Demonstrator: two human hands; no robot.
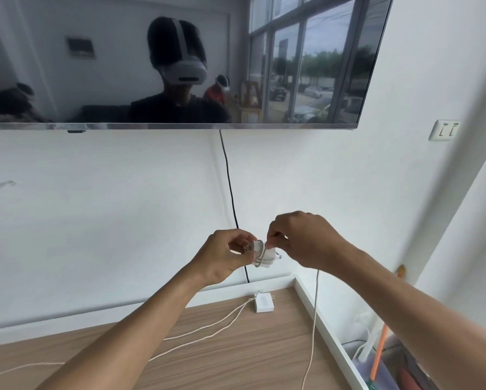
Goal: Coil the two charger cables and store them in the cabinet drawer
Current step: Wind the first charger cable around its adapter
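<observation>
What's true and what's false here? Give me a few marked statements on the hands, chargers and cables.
1. The left hand holds a white charger. True.
2. The right hand is empty. False: it pinches the charger cable, which loops round the white charger and hangs down.
3. A second charger lies on the wooden top. True.
4. The second cable is already coiled. False: it trails loose across the wood.
5. A black cable hangs below the television. True.
</observation>
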